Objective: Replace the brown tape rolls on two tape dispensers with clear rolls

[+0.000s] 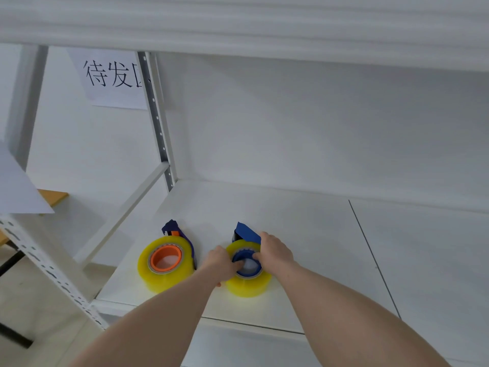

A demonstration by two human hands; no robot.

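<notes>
Two blue tape dispensers lie on a white shelf (304,234), each carrying a yellowish clear roll. The left dispenser (176,231) holds a roll (164,271) on an orange hub. The right dispenser (246,231) holds a roll (248,284) on a blue hub. My left hand (221,263) grips the right roll's left side with fingers at the hub. My right hand (275,250) presses on the roll's right side, its thumb on the hub rim. A small orange bit shows under my left wrist. No brown rolls are in view.
The shelf belongs to a white metal rack with a perforated upright (156,117) at the back left and an upper shelf (238,25) overhead. A paper sign (113,78) hangs on the wall. A second rack frame (47,271) stands at the left.
</notes>
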